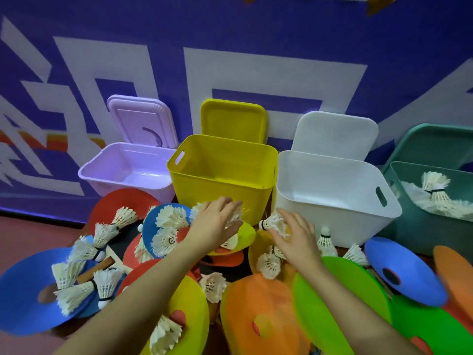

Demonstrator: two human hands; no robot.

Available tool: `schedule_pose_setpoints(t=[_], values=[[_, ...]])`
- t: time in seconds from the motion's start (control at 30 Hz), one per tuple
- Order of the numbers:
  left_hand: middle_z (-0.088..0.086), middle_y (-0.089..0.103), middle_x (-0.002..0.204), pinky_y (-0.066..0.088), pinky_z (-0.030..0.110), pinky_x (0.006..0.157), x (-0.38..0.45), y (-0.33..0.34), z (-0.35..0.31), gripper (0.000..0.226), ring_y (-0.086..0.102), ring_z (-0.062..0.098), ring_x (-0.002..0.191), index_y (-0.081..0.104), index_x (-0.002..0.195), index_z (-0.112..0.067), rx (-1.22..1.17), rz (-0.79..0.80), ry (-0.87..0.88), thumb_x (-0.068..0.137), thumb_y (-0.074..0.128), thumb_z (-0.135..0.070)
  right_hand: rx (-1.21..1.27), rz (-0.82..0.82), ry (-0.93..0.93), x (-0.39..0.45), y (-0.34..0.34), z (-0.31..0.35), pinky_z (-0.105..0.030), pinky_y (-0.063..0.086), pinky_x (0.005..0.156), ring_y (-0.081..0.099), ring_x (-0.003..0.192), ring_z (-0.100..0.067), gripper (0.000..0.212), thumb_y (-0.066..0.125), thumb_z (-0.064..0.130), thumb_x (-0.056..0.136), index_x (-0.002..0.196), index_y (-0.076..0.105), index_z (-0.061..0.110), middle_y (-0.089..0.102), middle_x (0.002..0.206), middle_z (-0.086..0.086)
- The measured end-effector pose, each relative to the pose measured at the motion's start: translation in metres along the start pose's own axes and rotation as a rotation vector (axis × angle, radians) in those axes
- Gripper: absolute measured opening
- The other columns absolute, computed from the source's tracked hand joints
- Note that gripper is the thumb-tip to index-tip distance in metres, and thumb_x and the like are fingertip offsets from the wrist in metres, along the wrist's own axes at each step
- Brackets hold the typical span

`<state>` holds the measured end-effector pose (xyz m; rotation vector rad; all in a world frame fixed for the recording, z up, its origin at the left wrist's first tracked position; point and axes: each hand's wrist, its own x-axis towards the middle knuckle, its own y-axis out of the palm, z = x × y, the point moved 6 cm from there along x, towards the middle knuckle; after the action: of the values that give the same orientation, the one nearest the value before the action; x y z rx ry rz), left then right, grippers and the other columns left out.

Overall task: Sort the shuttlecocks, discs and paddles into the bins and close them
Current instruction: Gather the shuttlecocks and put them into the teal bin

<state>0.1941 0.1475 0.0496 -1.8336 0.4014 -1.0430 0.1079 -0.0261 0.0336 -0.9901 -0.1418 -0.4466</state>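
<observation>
White feathered shuttlecocks (pixel 169 239) — scattered over flat coloured plastic discs (pixel 337 298) before the open bins. Left hand (pixel 215 224) curls over one; right hand (pixel 294 237) pinches another (pixel 271 222) by its skirt. Likely feather-light, crushable — better held at the cork.

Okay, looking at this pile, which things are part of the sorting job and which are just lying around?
Part of the job:
- shuttlecocks
- discs
- lilac bin
- yellow bin
- white bin
- teal bin
- lids, all propped open
- left hand
- right hand

Just there:
- purple patterned wall
</observation>
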Motion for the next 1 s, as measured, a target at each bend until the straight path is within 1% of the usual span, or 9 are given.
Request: schedule_pose_setpoints(t=[0.13, 0.2, 0.3, 0.47, 0.6, 0.7, 0.77, 0.83, 1.0], values=[[0.007, 0.063, 0.102, 0.047, 0.031, 0.068, 0.056, -0.008, -0.053, 0.044, 0.062, 0.024, 0.086, 0.052, 0.119, -0.019, 0.041, -0.072, 0.094, 0.082, 0.045, -0.043, -0.033, -0.150, -0.002, 0.013, -0.061, -0.030, -0.028, 0.026, 0.090, 0.054, 0.110, -0.023, 0.052, 0.052, 0.046, 0.081, 0.125, 0.056, 0.019, 0.059, 0.116, -0.003], [0.007, 0.064, 0.102, 0.048, 0.030, 0.068, 0.085, -0.003, -0.083, 0.046, 0.063, 0.025, 0.086, 0.056, 0.118, -0.018, 0.047, -0.076, 0.113, 0.081, 0.044, -0.043, -0.042, -0.199, 0.023, 0.020, -0.094, -0.050, -0.027, 0.025, 0.092, 0.054, 0.111, -0.024, 0.051, 0.054, 0.043, 0.080, 0.125, 0.056, 0.017, 0.059, 0.117, -0.004], [0.007, 0.064, 0.101, 0.047, 0.030, 0.068, 0.127, 0.012, -0.129, 0.046, 0.063, 0.026, 0.084, 0.055, 0.118, -0.019, 0.026, -0.088, 0.141, 0.081, 0.044, -0.043, -0.058, -0.281, 0.052, 0.028, -0.143, -0.088, -0.030, 0.027, 0.094, 0.053, 0.111, -0.026, 0.049, 0.057, 0.034, 0.079, 0.125, 0.056, 0.016, 0.059, 0.118, -0.006], [0.011, 0.064, 0.099, 0.050, 0.034, 0.069, 0.194, 0.045, -0.215, 0.049, 0.063, 0.030, 0.082, 0.062, 0.116, -0.012, -0.057, -0.078, 0.214, 0.082, 0.042, -0.041, -0.141, -0.340, 0.083, 0.037, -0.215, -0.166, -0.033, 0.029, 0.092, 0.052, 0.111, -0.028, 0.048, 0.057, 0.032, 0.081, 0.125, 0.055, 0.013, 0.057, 0.117, -0.007], [0.011, 0.063, 0.101, 0.051, 0.034, 0.068, 0.250, 0.081, -0.290, 0.045, 0.063, 0.031, 0.081, 0.059, 0.119, -0.011, -0.157, -0.055, 0.225, 0.084, 0.047, -0.038, -0.211, -0.359, 0.141, 0.042, -0.271, -0.235, -0.033, 0.026, 0.093, 0.049, 0.112, -0.028, 0.050, 0.054, 0.033, 0.081, 0.127, 0.053, 0.015, 0.055, 0.119, -0.007], [0.015, 0.056, 0.116, 0.048, 0.039, 0.075, 0.286, 0.116, -0.343, 0.048, 0.060, 0.036, 0.091, 0.048, 0.132, -0.011, -0.262, 0.012, 0.171, 0.090, 0.056, -0.032, -0.246, -0.332, 0.199, 0.044, -0.308, -0.291, -0.035, 0.026, 0.096, 0.046, 0.117, -0.028, 0.046, 0.060, 0.026, 0.086, 0.129, 0.050, 0.012, 0.053, 0.123, -0.009], [0.014, 0.050, 0.126, 0.045, 0.040, 0.082, 0.305, 0.142, -0.375, 0.051, 0.057, 0.035, 0.099, 0.039, 0.139, -0.014, -0.302, 0.056, 0.145, 0.093, 0.052, -0.033, -0.272, -0.311, 0.252, 0.044, -0.328, -0.329, -0.038, 0.027, 0.099, 0.044, 0.119, -0.030, 0.047, 0.061, 0.021, 0.087, 0.131, 0.048, 0.010, 0.051, 0.125, -0.011], [0.012, 0.045, 0.131, 0.045, 0.040, 0.085, 0.321, 0.168, -0.405, 0.052, 0.056, 0.033, 0.104, 0.033, 0.142, -0.018, -0.335, 0.101, 0.123, 0.095, 0.047, -0.035, -0.288, -0.290, 0.310, 0.043, -0.343, -0.364, -0.041, 0.029, 0.101, 0.044, 0.120, -0.031, 0.046, 0.060, 0.019, 0.088, 0.130, 0.047, 0.008, 0.050, 0.126, -0.012], [0.014, 0.039, 0.126, 0.044, 0.040, 0.084, 0.347, 0.233, -0.457, 0.048, 0.055, 0.036, 0.098, 0.033, 0.139, -0.015, -0.389, 0.248, 0.067, 0.096, 0.045, -0.033, -0.341, -0.238, 0.421, 0.041, -0.359, -0.439, -0.037, 0.030, 0.100, 0.044, 0.118, -0.029, 0.045, 0.059, 0.018, 0.087, 0.129, 0.046, 0.008, 0.050, 0.125, -0.012]])
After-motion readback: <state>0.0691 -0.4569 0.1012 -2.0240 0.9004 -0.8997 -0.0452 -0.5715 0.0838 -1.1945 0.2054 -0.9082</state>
